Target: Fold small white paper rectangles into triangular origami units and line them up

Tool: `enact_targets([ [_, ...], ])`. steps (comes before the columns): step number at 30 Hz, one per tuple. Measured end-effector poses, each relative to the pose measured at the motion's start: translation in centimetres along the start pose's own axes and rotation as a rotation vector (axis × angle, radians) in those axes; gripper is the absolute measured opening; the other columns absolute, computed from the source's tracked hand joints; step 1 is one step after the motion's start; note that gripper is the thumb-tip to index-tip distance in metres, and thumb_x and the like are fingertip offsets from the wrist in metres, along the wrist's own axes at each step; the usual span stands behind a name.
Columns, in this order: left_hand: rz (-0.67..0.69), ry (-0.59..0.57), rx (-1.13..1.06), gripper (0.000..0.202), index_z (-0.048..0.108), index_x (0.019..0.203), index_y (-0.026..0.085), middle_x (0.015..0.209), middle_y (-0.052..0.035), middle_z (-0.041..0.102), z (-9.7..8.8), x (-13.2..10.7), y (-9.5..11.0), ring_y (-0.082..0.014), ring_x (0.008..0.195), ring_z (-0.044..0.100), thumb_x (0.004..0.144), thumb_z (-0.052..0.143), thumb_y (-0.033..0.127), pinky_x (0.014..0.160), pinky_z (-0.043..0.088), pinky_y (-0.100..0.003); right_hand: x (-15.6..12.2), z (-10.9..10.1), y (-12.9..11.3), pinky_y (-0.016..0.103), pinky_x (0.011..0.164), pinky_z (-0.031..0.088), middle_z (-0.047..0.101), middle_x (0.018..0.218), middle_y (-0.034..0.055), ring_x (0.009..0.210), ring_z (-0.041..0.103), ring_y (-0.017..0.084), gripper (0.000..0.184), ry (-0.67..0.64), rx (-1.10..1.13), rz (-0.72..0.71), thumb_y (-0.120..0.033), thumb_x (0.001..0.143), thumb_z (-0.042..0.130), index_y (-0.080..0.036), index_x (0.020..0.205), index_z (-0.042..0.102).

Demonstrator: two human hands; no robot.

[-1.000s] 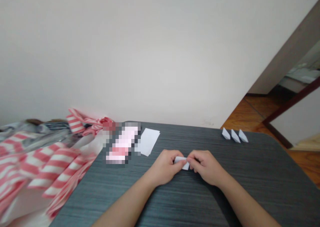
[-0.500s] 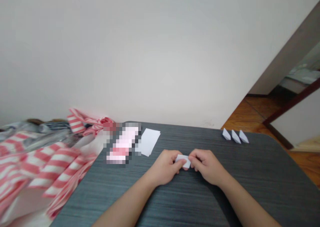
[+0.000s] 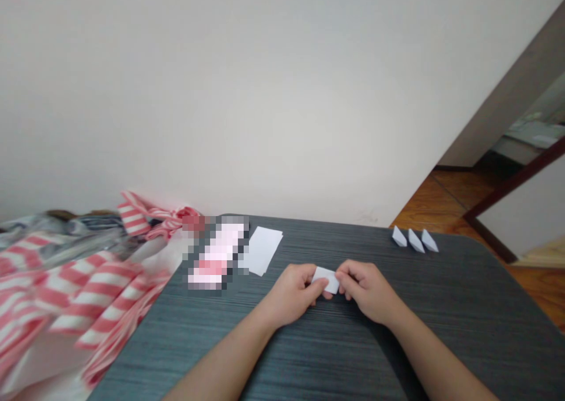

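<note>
Small folded white paper point(image 3: 325, 280), lower centre of frame, pinched by left hand point(image 3: 291, 295) and right hand point(image 3: 368, 292), both grips nearly closed on it. Light, thin, creases easily; hold by edges.

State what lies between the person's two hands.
A small folded white paper, held by the left hand and right hand, shows in the head view.
</note>
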State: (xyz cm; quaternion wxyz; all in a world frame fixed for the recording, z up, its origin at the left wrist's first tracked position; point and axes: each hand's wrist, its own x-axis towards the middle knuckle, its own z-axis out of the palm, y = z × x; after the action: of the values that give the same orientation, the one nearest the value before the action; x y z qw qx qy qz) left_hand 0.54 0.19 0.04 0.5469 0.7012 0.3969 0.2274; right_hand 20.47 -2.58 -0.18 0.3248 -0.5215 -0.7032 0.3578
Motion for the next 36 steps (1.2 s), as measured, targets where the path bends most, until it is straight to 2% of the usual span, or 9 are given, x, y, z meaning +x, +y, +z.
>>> enact_targets([
  [4,-0.002,-0.015,-0.015,0.028,0.068,0.086,0.013,0.081,-0.0058,0.075,0.04,-0.01,-0.09,-0.0107,0.055,0.054,0.091,0.051,0.034,0.052,0.040,-0.020,-0.03,0.07,0.18,0.021,0.052,0.040,0.059,0.056,-0.0021,0.049,0.055,0.011,0.024,0.008,0.018,0.010,-0.021,0.092,0.050,-0.017,0.069,0.058],
  [9,-0.013,0.008,0.016,0.031,0.067,0.081,0.012,0.076,-0.0054,0.074,0.01,-0.07,-0.28,-0.0111,0.053,0.054,0.093,0.050,0.036,0.051,0.039,-0.020,-0.12,0.24,-0.15,0.021,0.052,0.039,0.057,0.056,-0.0023,0.049,0.054,0.011,0.025,0.019,0.026,0.010,-0.023,0.092,0.050,-0.017,0.069,0.058],
  [15,0.021,-0.012,0.061,0.035,0.069,0.080,0.013,0.073,-0.0042,0.072,-0.06,-0.13,-0.80,-0.0118,0.057,0.055,0.094,0.047,0.037,0.052,0.036,-0.020,0.04,0.42,-0.37,0.021,0.053,0.036,0.055,0.059,-0.0031,0.054,0.049,0.011,0.017,-0.005,0.011,0.007,-0.024,0.089,0.055,-0.016,0.074,0.061],
  [23,0.052,-0.016,0.125,0.035,0.072,0.076,0.014,0.063,-0.0009,0.065,-0.14,-0.16,-0.23,-0.0107,0.054,0.050,0.093,0.049,0.035,0.052,0.030,-0.021,-0.06,0.34,-0.38,0.021,0.052,0.035,0.055,0.055,-0.0034,0.052,0.048,0.010,0.023,-0.047,-0.018,0.022,-0.023,0.090,0.055,-0.016,0.069,0.060],
  [36,0.015,-0.007,0.062,0.031,0.069,0.084,0.014,0.076,-0.0049,0.073,-0.11,-0.16,-0.61,-0.0121,0.056,0.054,0.093,0.047,0.035,0.051,0.033,-0.021,-0.09,0.06,0.31,0.021,0.052,0.041,0.060,0.058,-0.0016,0.049,0.054,0.011,0.024,-0.018,0.062,0.056,-0.025,0.091,0.053,-0.017,0.070,0.060],
])
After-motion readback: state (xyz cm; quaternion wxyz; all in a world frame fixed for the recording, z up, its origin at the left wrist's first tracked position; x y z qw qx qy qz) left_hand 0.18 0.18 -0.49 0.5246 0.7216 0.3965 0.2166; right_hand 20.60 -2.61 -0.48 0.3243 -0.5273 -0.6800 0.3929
